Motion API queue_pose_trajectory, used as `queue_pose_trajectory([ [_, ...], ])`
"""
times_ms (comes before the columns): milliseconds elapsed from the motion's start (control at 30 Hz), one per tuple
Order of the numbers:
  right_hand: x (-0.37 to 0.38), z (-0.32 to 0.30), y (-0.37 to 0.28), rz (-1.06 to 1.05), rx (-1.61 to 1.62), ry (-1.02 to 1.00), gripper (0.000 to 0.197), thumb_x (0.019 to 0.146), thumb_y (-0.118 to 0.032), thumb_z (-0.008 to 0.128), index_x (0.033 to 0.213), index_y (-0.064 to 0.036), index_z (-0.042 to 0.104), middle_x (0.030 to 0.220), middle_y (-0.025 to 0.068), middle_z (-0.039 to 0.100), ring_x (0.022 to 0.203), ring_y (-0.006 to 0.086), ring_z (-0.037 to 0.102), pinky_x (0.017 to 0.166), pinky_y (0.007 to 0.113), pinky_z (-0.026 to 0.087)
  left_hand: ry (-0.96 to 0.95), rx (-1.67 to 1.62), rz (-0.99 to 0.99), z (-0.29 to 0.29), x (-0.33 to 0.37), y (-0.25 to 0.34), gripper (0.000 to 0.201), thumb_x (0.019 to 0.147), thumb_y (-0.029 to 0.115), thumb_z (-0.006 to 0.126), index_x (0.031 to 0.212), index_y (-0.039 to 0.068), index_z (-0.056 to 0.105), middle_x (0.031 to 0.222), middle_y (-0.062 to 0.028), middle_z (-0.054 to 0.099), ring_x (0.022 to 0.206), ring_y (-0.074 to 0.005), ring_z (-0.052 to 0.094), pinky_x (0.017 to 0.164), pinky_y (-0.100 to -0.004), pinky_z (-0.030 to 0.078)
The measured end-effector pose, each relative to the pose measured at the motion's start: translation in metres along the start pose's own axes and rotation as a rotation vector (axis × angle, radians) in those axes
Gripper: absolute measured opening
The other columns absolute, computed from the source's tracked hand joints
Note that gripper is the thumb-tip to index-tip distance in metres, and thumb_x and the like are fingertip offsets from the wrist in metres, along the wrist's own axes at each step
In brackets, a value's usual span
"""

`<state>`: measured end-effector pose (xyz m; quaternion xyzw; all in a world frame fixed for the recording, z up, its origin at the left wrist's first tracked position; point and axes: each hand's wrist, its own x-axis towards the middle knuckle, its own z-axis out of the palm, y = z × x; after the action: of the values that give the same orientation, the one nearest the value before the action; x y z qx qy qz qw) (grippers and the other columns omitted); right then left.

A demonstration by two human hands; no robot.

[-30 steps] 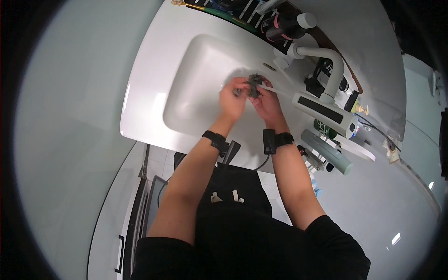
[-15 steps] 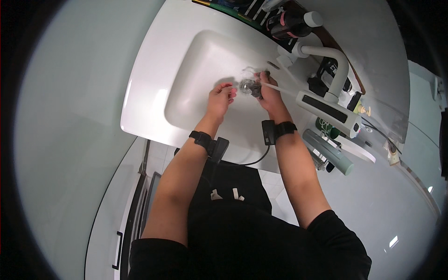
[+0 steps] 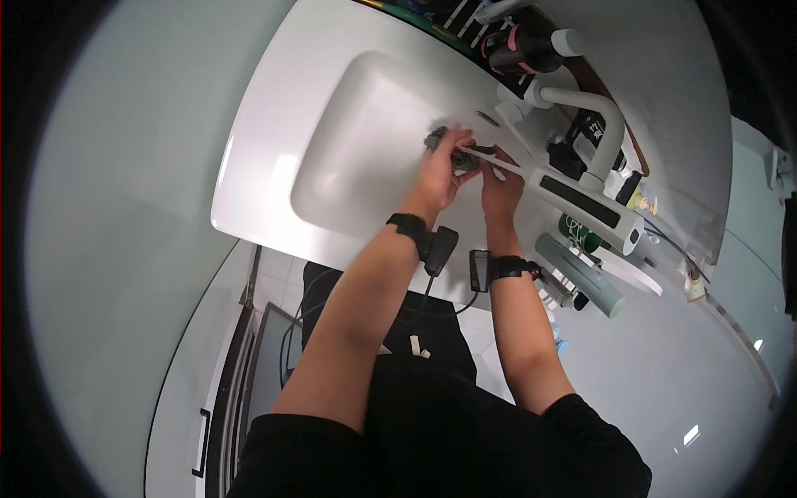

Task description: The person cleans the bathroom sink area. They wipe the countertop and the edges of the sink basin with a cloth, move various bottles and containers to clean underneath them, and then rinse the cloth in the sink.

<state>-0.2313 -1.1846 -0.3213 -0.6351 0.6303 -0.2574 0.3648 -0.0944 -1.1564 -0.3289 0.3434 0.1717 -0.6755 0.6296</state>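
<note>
A crumpled, wet-looking dark grey cloth is bunched between my two hands, low in the white sink basin. My left hand is closed around its left part, and a bit of it sticks out past the fingertips. My right hand grips the other side with bent fingers. From the white faucet, a thin stream of water runs down to the left onto the cloth. The fingers partly hide the cloth, so I cannot make out its exact kind.
At the back right stands a dark bottle with a white cap. Beside the faucet are a black container, a pump bottle and a pale green cylinder. A slot-shaped overflow marks the basin wall. Black devices with cables sit on both wrists.
My left hand has moved right and closed on the cloth, which only my right hand held before. The drain that showed between the hands is now covered.
</note>
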Motion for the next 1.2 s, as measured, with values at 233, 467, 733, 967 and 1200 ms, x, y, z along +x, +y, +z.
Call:
queue_pose_trajectory([
  [233,-0.020,-0.017,0.011,0.425,0.372,-0.075,0.032,0.111,-0.019,0.060,0.139,-0.0037,0.065,0.123,0.0085,0.072,0.109,0.0192,0.071,0.092,0.036,0.059,0.086,0.181,-0.191,0.005,0.020,-0.004,0.040,0.115,0.026,0.046,0.138,0.001,0.066,0.115,-0.0112,0.067,0.103,-0.0257,0.066,0.096,-0.0394,0.061],
  [467,-0.027,-0.018,0.000,0.583,0.637,-0.163,0.031,0.111,-0.020,0.054,0.138,-0.0066,0.060,0.125,0.0089,0.069,0.111,0.0224,0.071,0.090,0.038,0.060,0.040,0.233,0.021,0.008,0.022,-0.026,0.032,0.108,0.004,0.056,0.139,0.003,0.064,0.123,-0.0141,0.071,0.091,-0.0195,0.069,0.079,-0.0347,0.061],
  [733,-0.013,-0.022,-0.015,0.484,0.623,-0.130,0.031,0.116,-0.026,0.052,0.139,-0.0069,0.059,0.126,0.0091,0.069,0.114,0.0202,0.069,0.089,0.036,0.059,0.158,0.149,-0.094,0.018,0.015,-0.023,0.037,0.115,0.034,0.054,0.121,0.000,0.068,0.097,-0.0105,0.070,0.066,-0.0205,0.061,0.059,-0.0357,0.053],
  [967,0.014,-0.022,-0.057,-0.006,0.401,-0.019,0.030,0.111,-0.033,0.066,0.120,-0.0047,0.066,0.103,0.0052,0.073,0.095,0.0150,0.069,0.082,0.032,0.056,0.040,0.029,0.003,-0.003,0.022,-0.019,0.023,0.107,0.020,0.065,0.115,0.000,0.074,0.101,-0.0082,0.069,0.086,-0.0201,0.068,0.083,-0.0352,0.063],
  [1200,0.020,-0.022,-0.062,0.187,0.529,0.082,0.037,0.111,-0.044,0.064,0.108,-0.0071,0.066,0.089,0.0029,0.071,0.080,0.0153,0.068,0.069,0.030,0.050,0.073,0.273,-0.063,-0.001,0.005,-0.001,0.020,0.107,0.021,0.065,0.104,0.003,0.070,0.091,-0.0057,0.066,0.072,-0.0161,0.061,0.072,-0.0296,0.058],
])
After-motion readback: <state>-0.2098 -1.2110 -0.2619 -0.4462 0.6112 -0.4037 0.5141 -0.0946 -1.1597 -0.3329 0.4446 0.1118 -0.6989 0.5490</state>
